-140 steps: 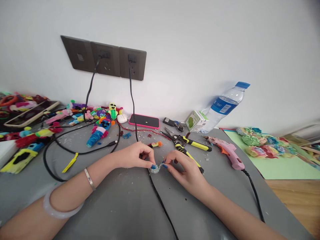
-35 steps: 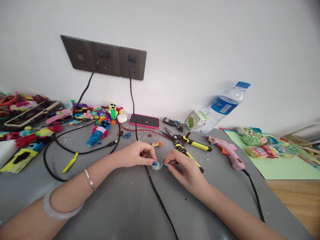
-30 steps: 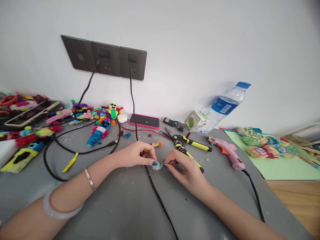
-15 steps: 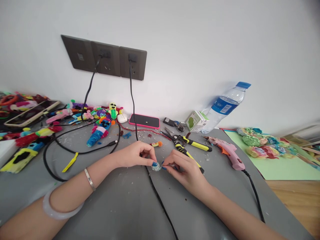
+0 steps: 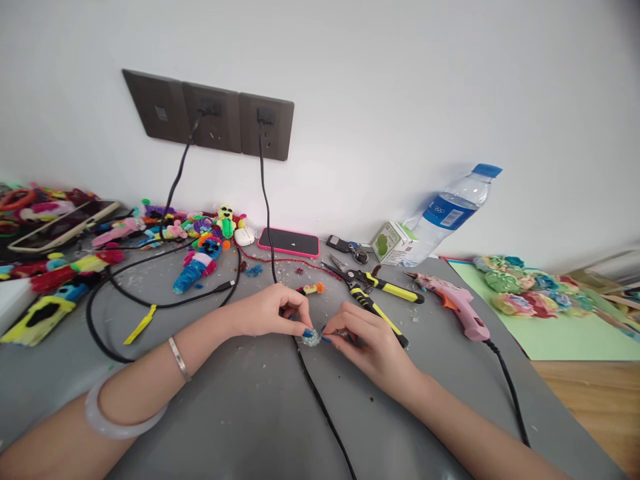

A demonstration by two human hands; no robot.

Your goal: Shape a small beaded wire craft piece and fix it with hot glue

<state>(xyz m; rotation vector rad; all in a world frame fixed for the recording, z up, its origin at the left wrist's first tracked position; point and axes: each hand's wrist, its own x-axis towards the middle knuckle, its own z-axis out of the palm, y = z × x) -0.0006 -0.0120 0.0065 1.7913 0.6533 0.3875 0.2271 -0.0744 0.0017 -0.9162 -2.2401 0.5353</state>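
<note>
Between finger and thumb, my left hand (image 5: 277, 312) pinches a small clear, sparkly pale-blue piece (image 5: 312, 339) that looks like beads or tinsel. My right hand (image 5: 370, 337) is closed in a pinch at the right edge of that piece; exactly what its fingertips grip is too small to make out. Both hands are just above the grey table (image 5: 240, 413), their fingertips nearly meeting. Close behind my right hand lie yellow-and-black pliers (image 5: 377, 310). A small orange pipe-cleaner figure (image 5: 313, 289) lies just beyond my left fingers.
A black cable (image 5: 320, 403) runs under my left hand. A pink glue gun (image 5: 457, 307), a water bottle (image 5: 447, 213), a drink carton (image 5: 394, 243) and a pink-edged phone (image 5: 289, 243) stand or lie behind. Several pipe-cleaner figures (image 5: 197, 263) crowd the left; crepe flowers (image 5: 533, 293) lie right.
Both hands have shifted very slightly, with the sparkly piece tilting a little to the left between them. Everything else stays in place.
</note>
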